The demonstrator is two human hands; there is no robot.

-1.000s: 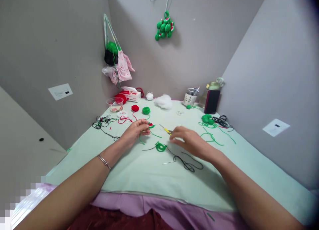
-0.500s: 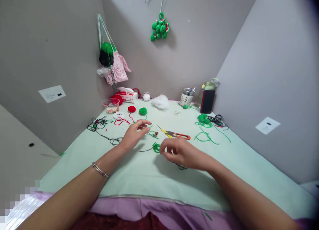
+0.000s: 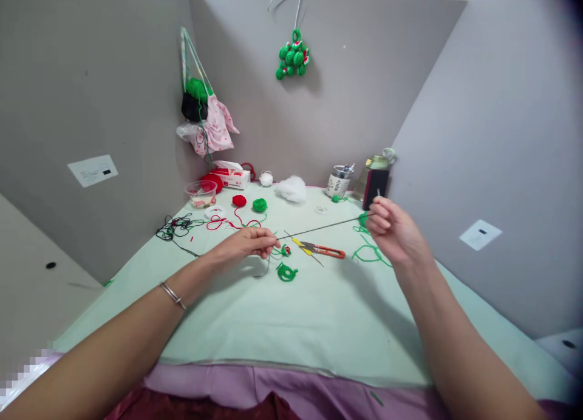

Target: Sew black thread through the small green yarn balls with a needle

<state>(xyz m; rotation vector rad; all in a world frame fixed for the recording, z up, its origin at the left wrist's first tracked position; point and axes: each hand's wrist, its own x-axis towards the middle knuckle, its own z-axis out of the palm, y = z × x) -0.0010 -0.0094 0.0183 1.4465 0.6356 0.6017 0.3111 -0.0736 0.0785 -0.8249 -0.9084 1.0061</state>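
A dark strand of yarn [image 3: 325,224] is stretched taut above the table between my two hands. My left hand [image 3: 248,244] pinches one end, with a loose tail hanging below its fingers. My right hand [image 3: 396,230], raised higher, has its fingers closed on the other end; a small pale tip sticks up from that grip, too small to name. Beneath the strand lie thread snips [image 3: 330,250] with orange handles and a yellow-handled crochet hook [image 3: 298,243]. A small green-and-red crocheted piece [image 3: 286,250] and a coil of green yarn [image 3: 286,273] rest nearby.
Tangled black yarn [image 3: 175,229], a red yarn ball [image 3: 239,201] and a green yarn ball [image 3: 259,205] lie at the left. White stuffing [image 3: 291,190], a pen tin [image 3: 339,182] and a phone [image 3: 376,188] are along the back. Green crocheted pieces [image 3: 294,57] hang from a hanger.
My right hand has risen and moved right, drawing the dark strand out straight. My left hand has closed on the strand. The green coil is now uncovered.
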